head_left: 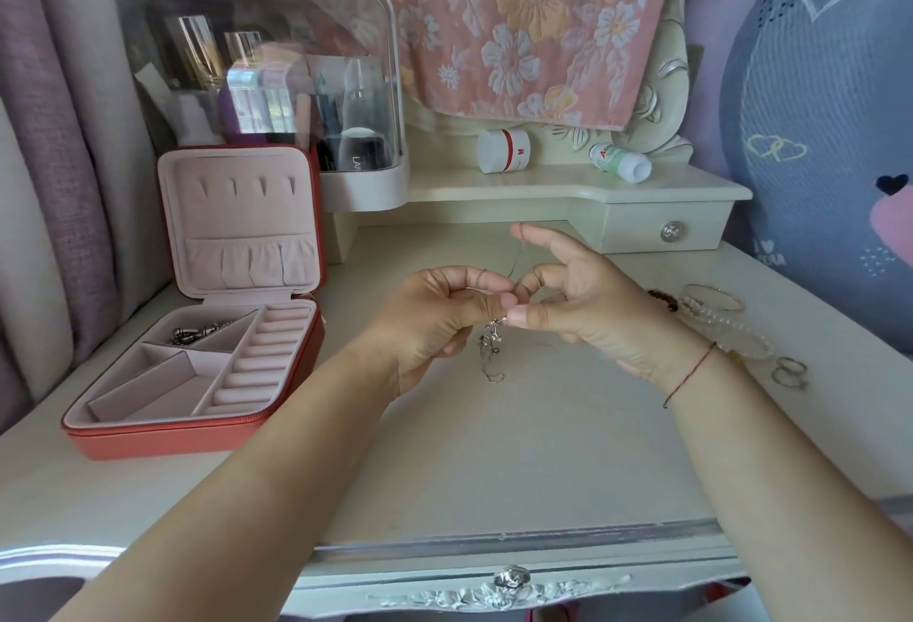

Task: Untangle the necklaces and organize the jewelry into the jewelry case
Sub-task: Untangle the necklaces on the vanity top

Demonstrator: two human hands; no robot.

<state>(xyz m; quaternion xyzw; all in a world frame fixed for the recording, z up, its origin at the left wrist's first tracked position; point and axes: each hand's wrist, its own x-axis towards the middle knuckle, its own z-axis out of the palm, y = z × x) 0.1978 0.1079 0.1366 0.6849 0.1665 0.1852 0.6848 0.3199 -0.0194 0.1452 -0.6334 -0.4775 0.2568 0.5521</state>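
Above the middle of the white dresser top, my left hand (435,315) and my right hand (573,295) meet and both pinch a tangle of thin silver necklaces (491,349). Part of the chain loops up over my right forefinger; the rest dangles down between my hands. The red jewelry case (197,429) lies open at the left, its pink lid upright. A silver piece (197,332) lies in its back compartment. Bracelets (716,315) and rings (790,372) lie at the right behind my right wrist.
A clear-fronted cosmetics organizer (276,78) stands behind the case. Two white bottles (504,152) lie on the raised shelf, above a small drawer (667,231). A large blue plush cushion (830,127) leans at the right. Curtains hang at the left.
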